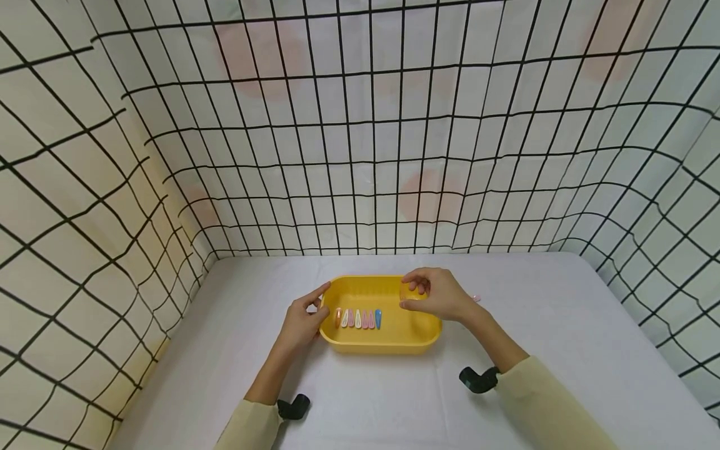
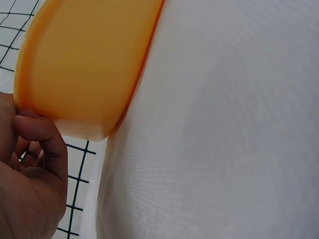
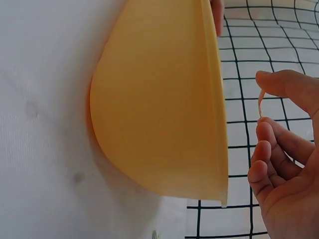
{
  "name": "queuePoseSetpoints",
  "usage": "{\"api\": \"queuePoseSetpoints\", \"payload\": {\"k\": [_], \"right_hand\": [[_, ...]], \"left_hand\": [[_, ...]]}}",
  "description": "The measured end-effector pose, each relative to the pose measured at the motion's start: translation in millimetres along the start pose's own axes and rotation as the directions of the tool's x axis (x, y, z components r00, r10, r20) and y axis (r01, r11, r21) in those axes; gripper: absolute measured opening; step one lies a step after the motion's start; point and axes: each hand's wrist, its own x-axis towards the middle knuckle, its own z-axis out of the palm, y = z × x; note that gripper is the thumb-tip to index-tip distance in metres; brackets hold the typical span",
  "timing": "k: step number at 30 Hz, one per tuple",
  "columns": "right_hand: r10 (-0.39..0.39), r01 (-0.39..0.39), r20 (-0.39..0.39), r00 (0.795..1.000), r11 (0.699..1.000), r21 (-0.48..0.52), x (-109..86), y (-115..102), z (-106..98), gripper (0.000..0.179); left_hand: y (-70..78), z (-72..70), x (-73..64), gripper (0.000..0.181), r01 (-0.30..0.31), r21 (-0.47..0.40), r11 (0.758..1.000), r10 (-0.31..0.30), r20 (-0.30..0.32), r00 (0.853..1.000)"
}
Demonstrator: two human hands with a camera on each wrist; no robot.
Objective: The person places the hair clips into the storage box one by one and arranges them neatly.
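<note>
A yellow plastic tray [image 1: 382, 347] stands on the white cloth. Inside it, towards the left, several snap hair clips lie side by side in a row: an orange clip [image 1: 338, 317], white and pink ones, and a blue clip [image 1: 378, 319] at the right end. My left hand [image 1: 302, 322] grips the tray's left end, thumb over the rim. Above the tray's right half, my right hand [image 1: 441, 294] pinches a thin orange hair clip [image 3: 260, 103] between thumb and index finger, apart from the tray. Its other fingers are curled.
Behind the right hand, a small pink item [image 1: 476, 298] lies on the white-covered table [image 1: 382, 400], mostly hidden. A small greenish thing [image 3: 155, 234] shows at the lower edge of the right wrist view. White cloth walls with a black grid [image 1: 360, 144] enclose the table.
</note>
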Motion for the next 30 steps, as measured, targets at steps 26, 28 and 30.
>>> {"api": "queuePoseSetpoints", "payload": {"k": [26,28,30], "right_hand": [[0.034,-0.021,0.142,0.989,0.996,-0.087,16.1,-1,44,0.041],[0.051,-0.035,0.150,0.987,0.994,-0.108,16.2,-1,46,0.041],[0.069,-0.050,0.158,0.985,0.991,-0.123,16.0,-1,47,0.042]], "left_hand": [[-1.4,-0.4,1.3,0.059,0.006,-0.015,1.000,-0.006,0.002,1.000],[-1.0,-0.3,1.1,0.059,0.010,-0.019,1.000,-0.010,0.002,1.000],[-0.9,-0.3,0.9,0.059,0.013,-0.021,1.000,-0.013,0.001,1.000]]}}
